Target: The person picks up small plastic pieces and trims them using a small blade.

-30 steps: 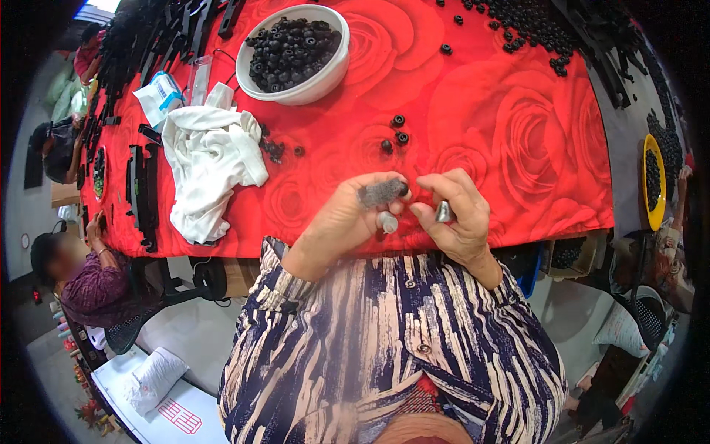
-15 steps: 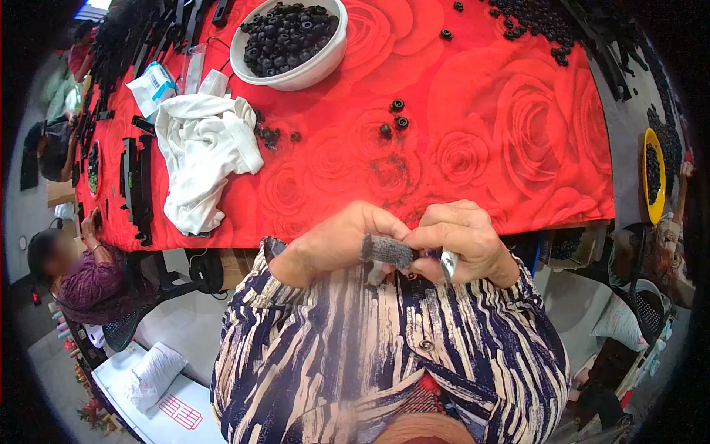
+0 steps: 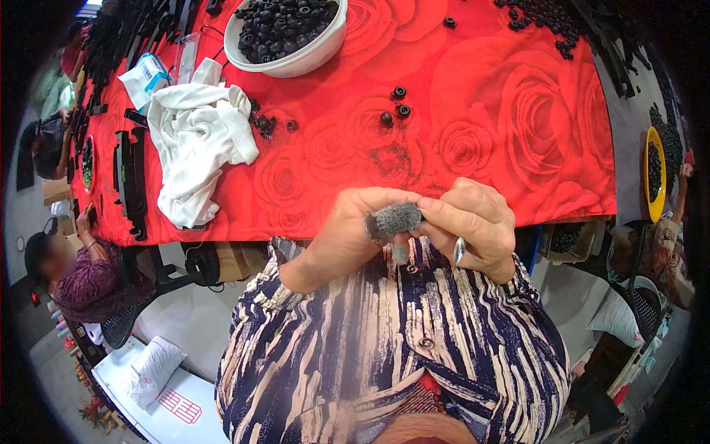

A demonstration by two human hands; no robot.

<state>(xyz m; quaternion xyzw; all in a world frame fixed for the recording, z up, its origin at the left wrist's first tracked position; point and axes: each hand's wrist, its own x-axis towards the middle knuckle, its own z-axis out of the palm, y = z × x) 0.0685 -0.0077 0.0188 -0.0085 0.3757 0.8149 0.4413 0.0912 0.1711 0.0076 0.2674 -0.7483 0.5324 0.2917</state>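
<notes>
Just past the table's near edge, my left hand (image 3: 340, 233) and my right hand (image 3: 477, 226) meet fingertip to fingertip. A dark grey, fuzzy finger cover (image 3: 393, 220) sits on a left finger, with a paler grey cover (image 3: 400, 251) below it. Pinched between the fingertips is a small dark piece, almost wholly hidden; its kind cannot be made out. My right hand is closed around a slim tool with a shiny metal end (image 3: 459, 251) pointing down toward my striped shirt. Farther off on the table lie several small black ring-shaped parts (image 3: 387, 119).
A white bowl (image 3: 325, 46) full of black parts stands at the far left-centre of the red tablecloth (image 3: 318, 166). A white cloth (image 3: 196, 148) lies left, beside long black strips (image 3: 131, 181). Black crumbs (image 3: 392, 159) are scattered ahead. Another person (image 3: 92, 277) sits at left.
Both hands have risen slightly toward the table, and the right has turned a little. The fuzzy cover now tilts up at its right end. The whole view has shifted slightly.
</notes>
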